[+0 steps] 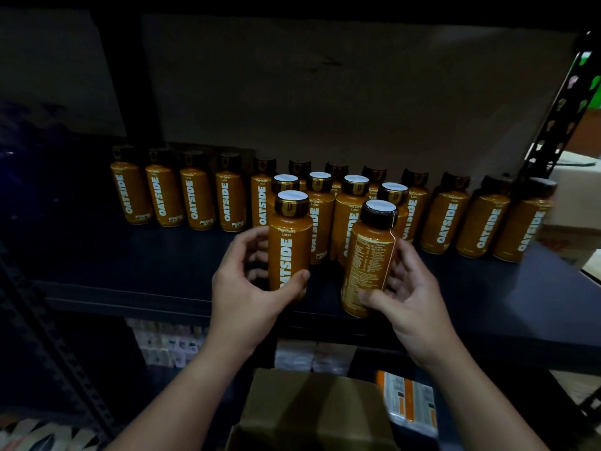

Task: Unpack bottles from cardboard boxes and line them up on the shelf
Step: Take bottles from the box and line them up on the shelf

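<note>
My left hand grips an orange OATSIDE bottle with a dark cap, upright at the front of the dark shelf. My right hand holds a second orange bottle, tilted slightly, its printed back label facing me, near the shelf's front edge. Behind them stands a short second row of bottles, and along the back runs a long row of the same bottles. An open cardboard box lies below my arms.
A brown board backs the shelf. Black perforated uprights stand at the right and lower left. Packaged goods fill the lower shelf, and a white-and-orange pack sits right of the box.
</note>
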Action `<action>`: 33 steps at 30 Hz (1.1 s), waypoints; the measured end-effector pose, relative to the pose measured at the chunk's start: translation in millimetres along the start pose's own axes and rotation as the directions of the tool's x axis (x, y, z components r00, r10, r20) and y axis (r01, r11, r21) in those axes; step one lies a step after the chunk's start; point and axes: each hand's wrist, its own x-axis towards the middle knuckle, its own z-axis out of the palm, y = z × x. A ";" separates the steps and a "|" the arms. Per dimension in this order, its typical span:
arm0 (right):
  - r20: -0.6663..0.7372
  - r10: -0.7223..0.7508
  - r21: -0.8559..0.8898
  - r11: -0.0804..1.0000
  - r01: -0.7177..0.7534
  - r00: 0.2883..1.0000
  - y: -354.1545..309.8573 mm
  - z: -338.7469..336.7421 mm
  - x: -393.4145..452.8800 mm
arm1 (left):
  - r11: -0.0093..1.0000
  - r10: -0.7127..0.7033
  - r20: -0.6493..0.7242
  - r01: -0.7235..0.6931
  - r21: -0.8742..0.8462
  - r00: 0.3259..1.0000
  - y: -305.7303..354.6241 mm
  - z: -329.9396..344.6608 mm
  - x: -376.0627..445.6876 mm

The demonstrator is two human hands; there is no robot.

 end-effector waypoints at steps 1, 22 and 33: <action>-0.014 -0.001 -0.015 1.000 0.001 1.000 -0.6 1.0 -0.6 | 1.000 0.000 -0.004 0.000 0.003 1.000 -0.6 0.2 0.6; -0.251 -0.151 -0.327 0.943 0.063 0.956 4.8 35.1 -9.5 | 1.000 0.000 0.023 -0.001 0.017 1.000 -2.4 1.1 3.1; -0.333 -0.182 -0.345 0.937 0.060 0.925 2.2 43.6 -8.7 | 1.000 -0.014 0.031 0.014 0.017 0.999 -3.3 -0.4 2.7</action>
